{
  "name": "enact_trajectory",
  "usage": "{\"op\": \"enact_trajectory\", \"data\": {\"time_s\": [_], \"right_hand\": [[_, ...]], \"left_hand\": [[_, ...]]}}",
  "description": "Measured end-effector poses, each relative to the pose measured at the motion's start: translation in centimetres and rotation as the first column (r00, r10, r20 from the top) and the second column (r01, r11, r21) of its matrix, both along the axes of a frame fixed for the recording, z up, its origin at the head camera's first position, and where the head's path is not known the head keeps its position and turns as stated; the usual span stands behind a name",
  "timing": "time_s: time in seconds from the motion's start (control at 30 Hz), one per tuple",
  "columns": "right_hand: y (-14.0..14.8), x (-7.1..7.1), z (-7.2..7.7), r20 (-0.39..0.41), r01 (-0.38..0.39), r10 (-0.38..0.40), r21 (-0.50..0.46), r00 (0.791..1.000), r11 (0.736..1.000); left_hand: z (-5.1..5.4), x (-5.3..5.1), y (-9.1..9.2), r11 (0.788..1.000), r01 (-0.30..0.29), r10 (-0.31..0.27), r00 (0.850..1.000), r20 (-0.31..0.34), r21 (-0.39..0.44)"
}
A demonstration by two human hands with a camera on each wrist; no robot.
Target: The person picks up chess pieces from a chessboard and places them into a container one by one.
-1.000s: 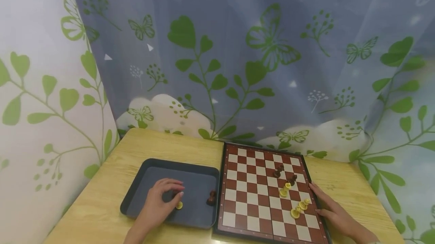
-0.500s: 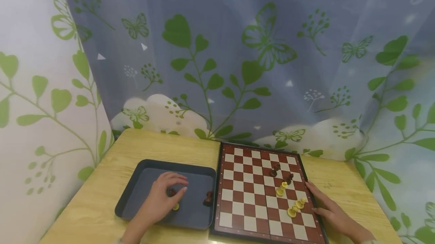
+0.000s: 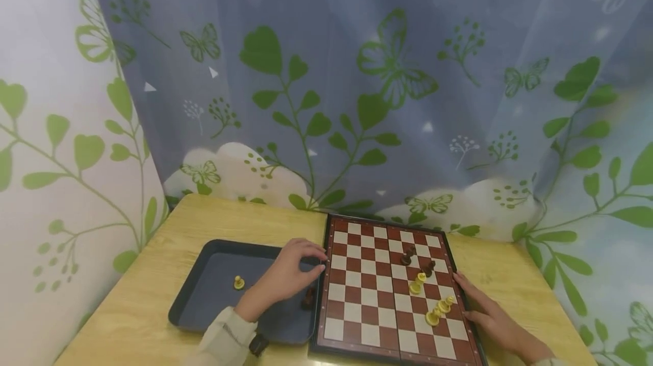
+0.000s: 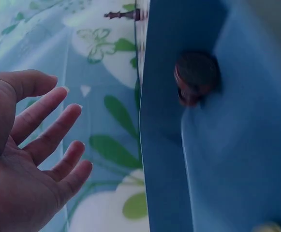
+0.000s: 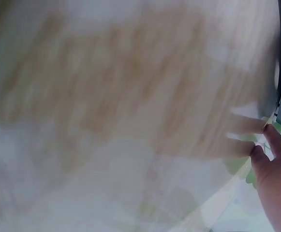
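Note:
My left hand hovers over the right rim of the dark tray, beside the chessboard. Its fingers are loosely bent, with nothing visible between thumb and fingertips in the left wrist view. A yellow pawn stands in the tray, left of that forearm. Below the hand, by the tray's right wall, is a dark chess piece, seen closer as a dark piece in the left wrist view. My right hand rests along the board's right edge, fingers nearly straight.
On the board's right half stand two dark pieces and several yellow pieces. A small dark object, kind unclear, shows beneath my left sleeve. Patterned curtains hang behind and left of the wooden table.
My left hand has moved right, from the tray's middle to its right rim. The yellow pawn shows left of the forearm; the dark shape near my fingers is out of sight. The right hand stays.

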State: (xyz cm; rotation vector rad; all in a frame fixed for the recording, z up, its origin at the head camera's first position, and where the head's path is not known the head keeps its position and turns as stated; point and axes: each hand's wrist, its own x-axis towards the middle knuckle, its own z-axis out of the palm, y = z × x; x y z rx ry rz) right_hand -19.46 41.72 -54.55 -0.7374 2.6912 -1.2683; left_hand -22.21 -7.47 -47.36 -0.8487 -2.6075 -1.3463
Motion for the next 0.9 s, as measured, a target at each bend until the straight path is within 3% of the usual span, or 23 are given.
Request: {"op": "enact_trajectory", "data": {"time_s": [0.17,0.27,0.4,0.63,0.77,0.9], "right_hand": [[0.3,0.1,0.2,0.018,0.006,-0.007,0.013,1.0,1.0],[0.2,0.1,0.4,0.037,0.018,-0.019,0.031,0.999,0.999],[0.1,-0.1,0.6,0.049,0.051,-0.054,0.055,0.997,0.997],[0.2,-0.2,0.6,0.05,0.082,-0.088,0.109,0.995,0.991],[0.2,-0.3,0.7,0.028,0.103,-0.108,0.141,0.994,0.985],[0.2,-0.2,0.6,0.021,0.094,-0.097,0.116,0.995,0.989]], "left_hand": [[0.1,-2.3,2.9,0.994,0.091,-0.094,0.995,-0.031,-0.066],[0.1,-3.6,4.5,0.988,0.116,-0.121,0.992,-0.046,-0.099],[0.3,-5.1,6.4,0.984,0.148,-0.15,0.989,-0.01,-0.102],[0.5,-6.6,9.7,0.976,0.203,-0.197,0.977,0.083,-0.074],[0.8,-7.3,11.8,0.966,0.231,-0.215,0.967,0.138,-0.113],[1.3,-7.9,13.8,0.95,0.252,-0.224,0.961,0.16,-0.185]]}}
